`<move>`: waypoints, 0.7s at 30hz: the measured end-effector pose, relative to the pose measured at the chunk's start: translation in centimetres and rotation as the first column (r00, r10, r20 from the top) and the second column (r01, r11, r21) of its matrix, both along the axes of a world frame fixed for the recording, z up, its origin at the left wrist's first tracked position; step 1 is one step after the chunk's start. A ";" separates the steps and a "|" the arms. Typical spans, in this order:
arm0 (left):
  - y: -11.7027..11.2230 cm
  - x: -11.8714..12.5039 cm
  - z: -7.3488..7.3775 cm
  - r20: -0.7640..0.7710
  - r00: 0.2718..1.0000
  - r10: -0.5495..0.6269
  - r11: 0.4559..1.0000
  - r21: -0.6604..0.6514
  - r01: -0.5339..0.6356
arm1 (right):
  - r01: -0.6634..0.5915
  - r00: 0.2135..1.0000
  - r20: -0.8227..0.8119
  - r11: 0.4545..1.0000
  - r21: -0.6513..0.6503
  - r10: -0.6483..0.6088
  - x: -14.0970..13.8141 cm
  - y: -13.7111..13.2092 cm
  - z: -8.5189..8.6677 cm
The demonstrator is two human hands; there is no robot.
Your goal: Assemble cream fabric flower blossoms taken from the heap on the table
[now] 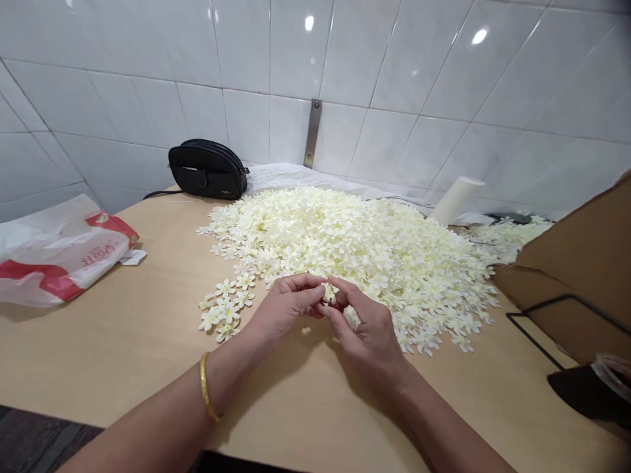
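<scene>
Between the fingertips of both hands is a small cream artificial flower [328,293], partly covered by the fingers. My left hand [290,301], with a gold bangle on its wrist, pinches it from the left. From the right, the thumb and fingers of my right hand [367,322] close on the same flower. Just beyond the hands lies a large heap of loose cream and white artificial flowers [345,230]. A smaller group of flowers [225,309] rests on the table to the left of my left hand.
A black pouch [207,169] stands at the back left, and a white and red plastic bag [64,253] lies at the far left. At the right are a brown cardboard box [566,276] and a black wire frame [535,335]. A white roll [456,200] leans behind the heap.
</scene>
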State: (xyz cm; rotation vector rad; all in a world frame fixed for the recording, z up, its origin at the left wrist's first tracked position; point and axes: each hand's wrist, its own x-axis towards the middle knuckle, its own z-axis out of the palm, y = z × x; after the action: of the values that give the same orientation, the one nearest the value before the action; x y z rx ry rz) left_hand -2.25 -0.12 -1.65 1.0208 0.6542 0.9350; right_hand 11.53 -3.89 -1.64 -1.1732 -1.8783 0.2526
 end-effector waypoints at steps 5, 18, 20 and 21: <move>0.1 -0.2 0.0 0.020 0.999 -0.031 1.000 0.003 0.031 | -0.056 0.994 -0.100 0.988 -0.143 0.042 0.0 -0.2 0.3; -0.2 -0.2 0.7 0.075 0.996 0.049 0.993 -0.109 -0.041 | -0.084 0.986 -0.161 0.974 -0.209 0.050 -0.1 0.0 0.1; -0.2 -0.2 0.6 0.086 0.995 0.040 0.994 -0.108 -0.031 | -0.060 0.987 -0.160 0.974 -0.219 0.025 -0.1 0.0 0.3; -0.2 -0.1 0.6 0.088 0.995 0.042 0.993 -0.113 -0.032 | -0.042 0.988 -0.157 0.975 -0.220 0.007 -0.2 -0.1 0.4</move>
State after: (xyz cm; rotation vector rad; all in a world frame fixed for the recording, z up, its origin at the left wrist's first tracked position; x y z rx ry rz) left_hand -2.40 -0.34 -1.08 0.8652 0.6441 0.9609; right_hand 11.37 -3.96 -1.21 -1.2416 -1.7618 0.5656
